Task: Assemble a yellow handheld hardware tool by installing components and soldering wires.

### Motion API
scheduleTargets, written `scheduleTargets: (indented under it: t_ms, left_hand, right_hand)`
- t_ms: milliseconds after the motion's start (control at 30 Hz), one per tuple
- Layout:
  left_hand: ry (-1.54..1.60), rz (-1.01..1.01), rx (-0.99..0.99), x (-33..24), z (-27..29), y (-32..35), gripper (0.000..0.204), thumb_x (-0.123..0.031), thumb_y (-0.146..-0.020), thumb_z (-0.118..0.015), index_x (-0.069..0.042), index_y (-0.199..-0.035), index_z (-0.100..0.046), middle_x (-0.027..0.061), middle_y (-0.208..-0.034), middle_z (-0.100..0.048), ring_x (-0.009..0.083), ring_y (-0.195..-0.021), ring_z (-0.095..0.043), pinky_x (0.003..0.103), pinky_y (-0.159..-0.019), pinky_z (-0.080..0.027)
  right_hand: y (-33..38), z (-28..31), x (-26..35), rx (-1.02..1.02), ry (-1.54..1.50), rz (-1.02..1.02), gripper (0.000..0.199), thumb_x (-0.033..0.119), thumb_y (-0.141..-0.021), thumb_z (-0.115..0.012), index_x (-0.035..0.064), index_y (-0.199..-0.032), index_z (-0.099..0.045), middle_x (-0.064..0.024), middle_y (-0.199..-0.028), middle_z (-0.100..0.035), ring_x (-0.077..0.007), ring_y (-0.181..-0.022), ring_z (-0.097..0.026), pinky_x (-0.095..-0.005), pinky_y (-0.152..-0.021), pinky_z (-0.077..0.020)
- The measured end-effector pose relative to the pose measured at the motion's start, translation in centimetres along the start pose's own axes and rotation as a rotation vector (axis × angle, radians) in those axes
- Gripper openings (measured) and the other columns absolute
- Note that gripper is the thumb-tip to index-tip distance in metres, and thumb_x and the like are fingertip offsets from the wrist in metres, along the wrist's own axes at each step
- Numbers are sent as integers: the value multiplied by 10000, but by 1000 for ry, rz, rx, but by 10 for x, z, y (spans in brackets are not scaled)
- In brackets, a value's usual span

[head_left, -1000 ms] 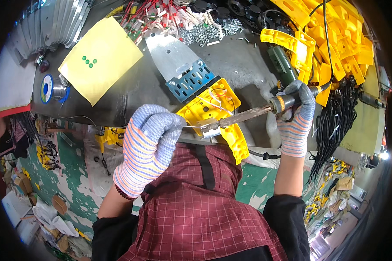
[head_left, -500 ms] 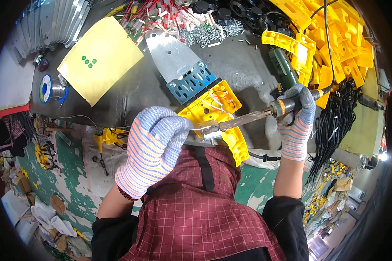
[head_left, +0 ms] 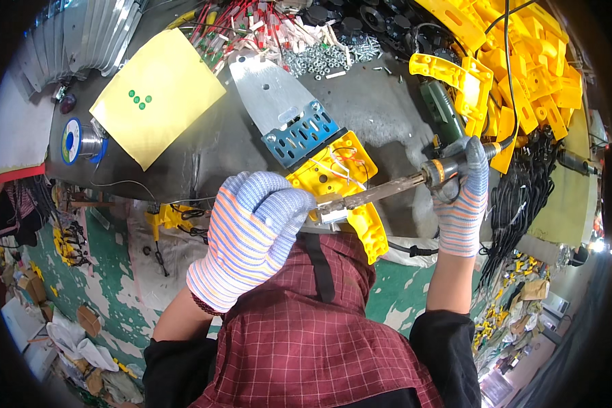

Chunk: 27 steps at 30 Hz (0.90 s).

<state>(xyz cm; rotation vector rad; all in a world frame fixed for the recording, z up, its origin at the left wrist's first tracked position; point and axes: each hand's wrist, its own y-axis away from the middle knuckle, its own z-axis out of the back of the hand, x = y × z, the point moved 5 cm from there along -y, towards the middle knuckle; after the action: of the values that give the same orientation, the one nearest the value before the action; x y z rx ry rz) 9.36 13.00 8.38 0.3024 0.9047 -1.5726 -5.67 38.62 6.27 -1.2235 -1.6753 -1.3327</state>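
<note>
My left hand (head_left: 255, 234), in a striped knit glove, pinches a thin solder wire (head_left: 196, 200) that trails back toward the spool (head_left: 72, 140). Its fingertips are close beside the iron's tip. My right hand (head_left: 465, 204), gloved alike, grips the dark handle of a soldering iron (head_left: 391, 188), whose long shaft points left. The tip lies over a small silvery part (head_left: 333, 216) at the near side of a yellow plastic housing (head_left: 367, 228); exact contact is hard to make out. Thin wires (head_left: 340, 162) show inside the housing. Attached beyond it are a slotted blue piece (head_left: 300, 138) and a pointed metal plate (head_left: 268, 95).
A yellow sheet (head_left: 177, 75) with green dots lies at left. Connector wires (head_left: 251, 24), nuts and screws (head_left: 319, 61) sit at the back. Yellow housings (head_left: 534, 68) are heaped at right, above black cables (head_left: 520, 204). A green tool (head_left: 442, 109) lies near my right hand.
My left hand has shifted slightly right, closer to the iron's tip, covering the bit of solder that showed before. The iron has barely moved.
</note>
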Motion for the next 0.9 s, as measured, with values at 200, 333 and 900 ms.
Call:
scheduleTargets:
  t_ms: [200,333,900]
  left_hand:
    - [-11,-25,11,0,-1,0,161,-62,-775,-708,-69,-927,-654,99,-869,-592,298,-812,-584,395,-730,-479]
    - [157,19,-156,10,10,-6,156,-41,-815,-688,-69,-959,-636,93,-888,-603,244,-769,-593,350,-654,-475]
    - [555,46,355,27,-14,-58,186,-57,-898,-598,-2,-1066,-654,155,-1108,-688,275,-1036,-669,358,-907,-517]
  right_hand:
    - [5,-6,4,-118,55,58,312,383,-890,-690,77,-910,-640,-20,-796,-630,-71,-603,-553,-198,-517,-449]
    - [7,-6,5,-129,101,83,324,406,-895,-685,89,-924,-629,-7,-785,-620,-60,-598,-544,-182,-512,-433]
    - [18,-16,6,-122,-6,-11,380,457,-893,-689,124,-1057,-609,-9,-883,-625,-125,-704,-622,-302,-659,-570]
